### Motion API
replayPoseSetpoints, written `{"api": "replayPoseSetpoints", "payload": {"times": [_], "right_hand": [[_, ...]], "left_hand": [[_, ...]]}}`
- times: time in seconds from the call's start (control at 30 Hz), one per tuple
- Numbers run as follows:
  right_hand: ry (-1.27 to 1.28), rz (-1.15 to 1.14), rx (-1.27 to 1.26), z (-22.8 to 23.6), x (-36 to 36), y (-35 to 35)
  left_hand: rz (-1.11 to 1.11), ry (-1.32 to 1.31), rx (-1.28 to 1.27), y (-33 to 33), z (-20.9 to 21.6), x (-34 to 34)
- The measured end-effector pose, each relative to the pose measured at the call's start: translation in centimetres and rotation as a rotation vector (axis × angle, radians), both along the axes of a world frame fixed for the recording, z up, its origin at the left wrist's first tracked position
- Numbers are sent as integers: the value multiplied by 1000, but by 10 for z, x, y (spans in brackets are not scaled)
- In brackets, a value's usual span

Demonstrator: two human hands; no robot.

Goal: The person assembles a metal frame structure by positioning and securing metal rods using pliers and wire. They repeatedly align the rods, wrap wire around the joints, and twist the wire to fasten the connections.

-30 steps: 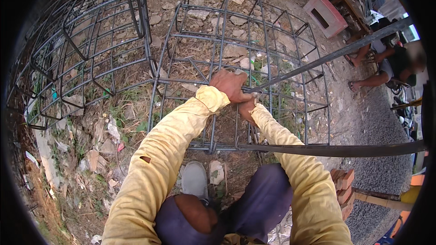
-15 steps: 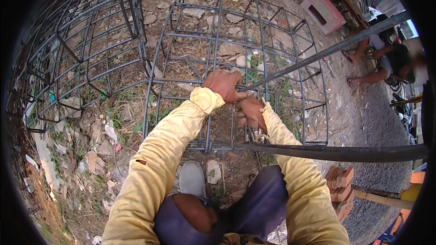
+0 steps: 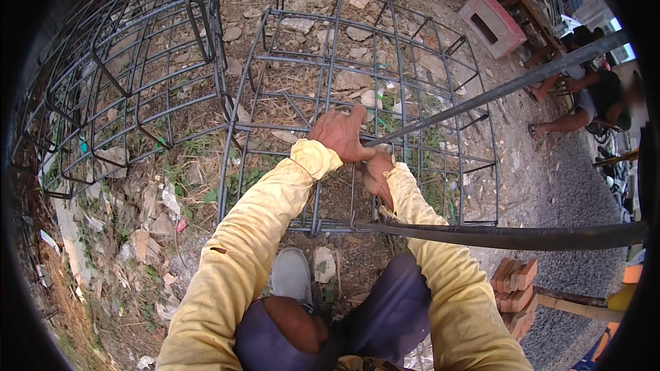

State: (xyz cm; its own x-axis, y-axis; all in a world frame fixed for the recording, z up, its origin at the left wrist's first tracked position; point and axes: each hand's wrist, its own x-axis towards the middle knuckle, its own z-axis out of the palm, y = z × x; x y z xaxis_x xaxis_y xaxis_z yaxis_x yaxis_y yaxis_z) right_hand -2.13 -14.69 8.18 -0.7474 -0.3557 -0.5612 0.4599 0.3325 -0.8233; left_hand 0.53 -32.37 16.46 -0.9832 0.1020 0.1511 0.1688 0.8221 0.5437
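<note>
A cage of tied steel rebar (image 3: pixel 332 34) lies in front of me over the ground. My left hand (image 3: pixel 337 136) is on it at a crossing of bars, with one digit pointing up and the others curled down around a rebar. Just below and to the right, my right hand (image 3: pixel 377 177) is closed against the left one. Its fingertips and whatever they hold are hidden. A long rebar (image 3: pixel 474 93) runs from beside my hands to the upper right. Another dark bar (image 3: pixel 522 235) extends rightward from the cage's near edge.
A second rebar cage (image 3: pixel 130 72) stands at the left. Red bricks (image 3: pixel 514 292) are stacked at the right, near a pinkish block (image 3: pixel 492 21) farther off. Another person (image 3: pixel 584 99) sits at the far right. Stones and rubble cover the soil; my shoe (image 3: pixel 291 278) is below the cage.
The left hand has rolled over, a digit now lifted upward. The right hand has moved up slightly, its fingers now hidden under the left. The view has shifted slightly.
</note>
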Motion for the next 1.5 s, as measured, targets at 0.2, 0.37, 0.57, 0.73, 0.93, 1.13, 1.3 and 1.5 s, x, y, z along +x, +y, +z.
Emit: {"api": "replayPoseSetpoints", "payload": {"times": [0.2, 0.37, 0.57, 0.73, 0.93, 1.13, 1.3, 1.5], "right_hand": [[68, -15, 24, 1, 3, -1], [191, -11, 63, 2, 8, -4], [130, -123, -60, 26, 13, -1], [-212, -20, -9, 74, 35, -3], [343, 330, 391, 41, 28, 7], [646, 249, 413, 11, 13, 4], [611, 211, 409, 16, 9, -2], [690, 337, 537, 32, 4, -7]], "left_hand": [[38, 17, 5, 4, -1, 0], [13, -5, 22, -1, -6, -4], [5, -69, 73, 2, 2, -3], [34, -20, 73, -1, -9, -3], [42, -16, 71, -2, -1, -1], [28, -12, 96, -1, 1, -2], [47, 26, 111, -1, 1, 2], [65, 48, 134, -3, -3, 4]]}}
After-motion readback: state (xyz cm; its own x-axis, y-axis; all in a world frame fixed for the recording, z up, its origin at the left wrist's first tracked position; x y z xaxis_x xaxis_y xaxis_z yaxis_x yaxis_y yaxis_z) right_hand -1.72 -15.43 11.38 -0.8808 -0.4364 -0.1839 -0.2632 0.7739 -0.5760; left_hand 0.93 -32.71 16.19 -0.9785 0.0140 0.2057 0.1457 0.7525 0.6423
